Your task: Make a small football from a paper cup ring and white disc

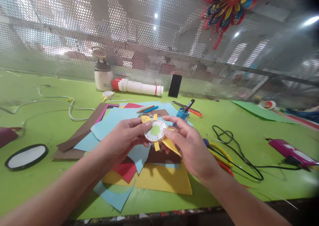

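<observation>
A small paper turtle is held up over the middle of the table. It has a dotted white ring with a green centre, a yellow head with a drawn face, and yellow legs. My left hand is closed on the head side, its thumb on the ring. My right hand pinches the turtle's right edge with its thumb, while the index finger is raised apart. A yellow paper piece sticks out beneath the right hand; its hold is partly hidden. Below lie light blue sheets, brown sheets and a yellow sheet.
Behind the paper stand a blue jar with a marker, a phone, a white tube and a sprayer bottle. To the right lie a black cable, yellow-handled scissors and a purple device. A black-rimmed oval lies left.
</observation>
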`<action>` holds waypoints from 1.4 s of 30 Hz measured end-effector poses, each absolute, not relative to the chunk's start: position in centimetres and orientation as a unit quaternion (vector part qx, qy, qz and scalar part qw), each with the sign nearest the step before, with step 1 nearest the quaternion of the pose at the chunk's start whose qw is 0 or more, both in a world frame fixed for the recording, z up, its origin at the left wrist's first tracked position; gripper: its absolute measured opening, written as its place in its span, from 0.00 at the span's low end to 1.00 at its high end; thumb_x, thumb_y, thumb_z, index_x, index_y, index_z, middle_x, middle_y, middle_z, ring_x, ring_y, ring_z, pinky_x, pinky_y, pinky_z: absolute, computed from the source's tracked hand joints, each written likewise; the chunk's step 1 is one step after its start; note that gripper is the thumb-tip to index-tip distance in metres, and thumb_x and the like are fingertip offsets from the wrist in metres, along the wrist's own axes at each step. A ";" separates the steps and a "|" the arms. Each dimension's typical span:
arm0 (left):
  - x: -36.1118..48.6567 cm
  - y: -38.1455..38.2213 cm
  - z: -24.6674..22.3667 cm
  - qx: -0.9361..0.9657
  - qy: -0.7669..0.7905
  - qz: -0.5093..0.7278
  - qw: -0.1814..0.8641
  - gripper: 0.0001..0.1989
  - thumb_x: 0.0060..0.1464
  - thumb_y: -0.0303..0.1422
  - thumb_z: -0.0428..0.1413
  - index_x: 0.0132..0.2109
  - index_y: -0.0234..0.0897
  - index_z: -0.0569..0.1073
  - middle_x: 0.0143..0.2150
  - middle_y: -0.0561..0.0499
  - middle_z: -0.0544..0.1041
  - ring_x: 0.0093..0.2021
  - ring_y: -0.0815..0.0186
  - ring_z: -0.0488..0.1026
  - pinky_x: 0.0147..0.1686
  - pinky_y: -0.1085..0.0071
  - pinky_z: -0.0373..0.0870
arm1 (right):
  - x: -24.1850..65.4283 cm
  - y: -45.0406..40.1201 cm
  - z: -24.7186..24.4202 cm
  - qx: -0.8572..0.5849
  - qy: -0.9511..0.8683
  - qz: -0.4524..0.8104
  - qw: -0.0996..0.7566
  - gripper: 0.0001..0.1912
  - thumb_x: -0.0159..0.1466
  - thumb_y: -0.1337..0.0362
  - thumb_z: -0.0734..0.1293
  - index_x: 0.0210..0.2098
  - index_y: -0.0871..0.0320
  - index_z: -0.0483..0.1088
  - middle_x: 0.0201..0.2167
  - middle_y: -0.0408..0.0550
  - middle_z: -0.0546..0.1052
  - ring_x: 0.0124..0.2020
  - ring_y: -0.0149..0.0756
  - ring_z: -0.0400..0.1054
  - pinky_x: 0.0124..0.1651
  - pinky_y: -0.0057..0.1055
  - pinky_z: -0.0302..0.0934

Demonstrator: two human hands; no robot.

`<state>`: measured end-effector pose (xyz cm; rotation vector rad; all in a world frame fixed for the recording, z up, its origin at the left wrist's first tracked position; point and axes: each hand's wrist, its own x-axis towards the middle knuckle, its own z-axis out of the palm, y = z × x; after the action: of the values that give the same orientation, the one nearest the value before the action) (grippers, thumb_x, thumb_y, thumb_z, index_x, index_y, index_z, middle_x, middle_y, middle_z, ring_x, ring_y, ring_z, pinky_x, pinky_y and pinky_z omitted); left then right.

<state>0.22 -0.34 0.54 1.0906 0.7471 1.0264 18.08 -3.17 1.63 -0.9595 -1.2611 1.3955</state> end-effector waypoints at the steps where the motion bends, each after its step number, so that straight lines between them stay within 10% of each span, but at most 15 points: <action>1: 0.2 -0.4 0.6 0.486 0.330 0.457 0.667 0.12 0.55 0.37 0.64 0.43 0.34 0.82 0.33 0.47 0.80 0.30 0.70 0.72 0.26 0.77 0.68 | 18.1 -3.1 1.6 -0.396 -0.519 0.575 0.492 0.22 0.60 0.57 0.72 0.51 0.56 0.66 0.27 0.39 0.74 0.23 0.29 0.65 0.28 0.29 0.60; 42: 0.4 0.6 0.0 0.403 0.391 0.445 0.698 0.09 0.59 0.26 0.58 0.33 0.24 0.80 0.29 0.44 0.78 0.24 0.71 0.73 0.22 0.78 0.75 | 17.8 -2.1 1.1 -0.386 -0.461 0.647 0.469 0.16 0.62 0.54 0.69 0.44 0.58 0.70 0.26 0.45 0.76 0.23 0.31 0.67 0.24 0.28 0.63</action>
<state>0.37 0.56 0.03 0.8993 0.8720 0.9914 17.81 -2.12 1.15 -0.9474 -1.1293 1.5853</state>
